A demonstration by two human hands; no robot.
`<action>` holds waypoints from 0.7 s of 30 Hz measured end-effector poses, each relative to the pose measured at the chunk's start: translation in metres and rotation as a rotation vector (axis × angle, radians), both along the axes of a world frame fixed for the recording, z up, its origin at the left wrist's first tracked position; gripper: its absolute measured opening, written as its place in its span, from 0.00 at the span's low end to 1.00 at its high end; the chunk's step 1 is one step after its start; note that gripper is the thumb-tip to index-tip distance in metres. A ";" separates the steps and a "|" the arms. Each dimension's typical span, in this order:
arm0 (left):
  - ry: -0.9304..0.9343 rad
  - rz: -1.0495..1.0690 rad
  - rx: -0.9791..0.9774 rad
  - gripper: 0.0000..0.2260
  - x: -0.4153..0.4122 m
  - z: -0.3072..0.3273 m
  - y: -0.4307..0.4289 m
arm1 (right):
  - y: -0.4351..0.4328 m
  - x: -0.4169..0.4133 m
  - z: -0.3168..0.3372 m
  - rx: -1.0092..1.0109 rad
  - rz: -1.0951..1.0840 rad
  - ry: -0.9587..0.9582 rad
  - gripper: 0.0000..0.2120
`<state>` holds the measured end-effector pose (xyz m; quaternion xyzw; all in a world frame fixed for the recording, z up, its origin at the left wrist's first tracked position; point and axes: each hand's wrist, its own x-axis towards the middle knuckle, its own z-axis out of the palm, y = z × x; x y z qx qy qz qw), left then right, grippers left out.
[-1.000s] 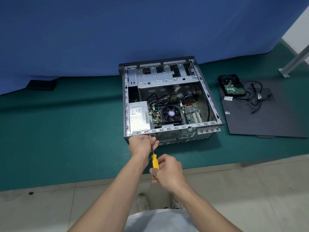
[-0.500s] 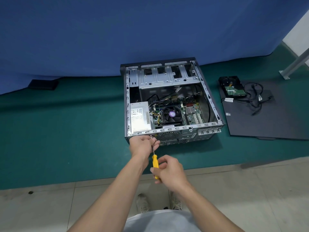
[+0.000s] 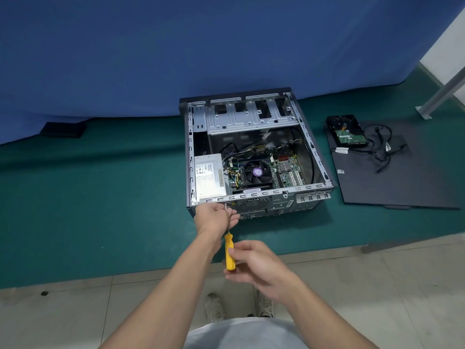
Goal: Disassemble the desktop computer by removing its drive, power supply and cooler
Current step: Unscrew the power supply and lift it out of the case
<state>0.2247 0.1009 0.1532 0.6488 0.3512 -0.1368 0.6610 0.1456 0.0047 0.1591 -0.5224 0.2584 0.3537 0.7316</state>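
Observation:
The open computer case [image 3: 318,157] lies on its side on the green mat. Inside, the silver power supply [image 3: 209,175] sits at the near left and the black cooler fan [image 3: 256,172] beside it on the motherboard. A yellow-handled screwdriver [image 3: 229,254] points at the case's near rear panel. My right hand [image 3: 254,264] grips its handle. My left hand [image 3: 217,217] pinches the shaft near the tip, against a screw by the power supply. The removed drive [image 3: 347,133] lies on the black side panel at the right.
The black side panel [image 3: 402,177] lies right of the case with loose black cables [image 3: 382,147] on it. A blue curtain hangs behind. A black block [image 3: 63,129] sits at the far left. A metal leg [image 3: 440,96] stands at the far right. Tiled floor lies near my feet.
My hands stay at the rear screw; the right hand has shifted its fingers along the yellow handle, as in turning it. The case has not moved.

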 end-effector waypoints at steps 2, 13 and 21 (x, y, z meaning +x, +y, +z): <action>0.001 0.038 -0.164 0.04 -0.001 0.002 0.002 | -0.006 0.001 0.004 0.210 -0.038 0.089 0.04; -0.029 0.095 -0.208 0.03 -0.004 0.000 0.000 | 0.001 -0.001 0.005 -0.006 -0.064 -0.010 0.04; -0.015 0.081 -0.155 0.04 -0.005 -0.001 0.002 | 0.016 -0.003 0.003 -0.264 -0.013 -0.115 0.07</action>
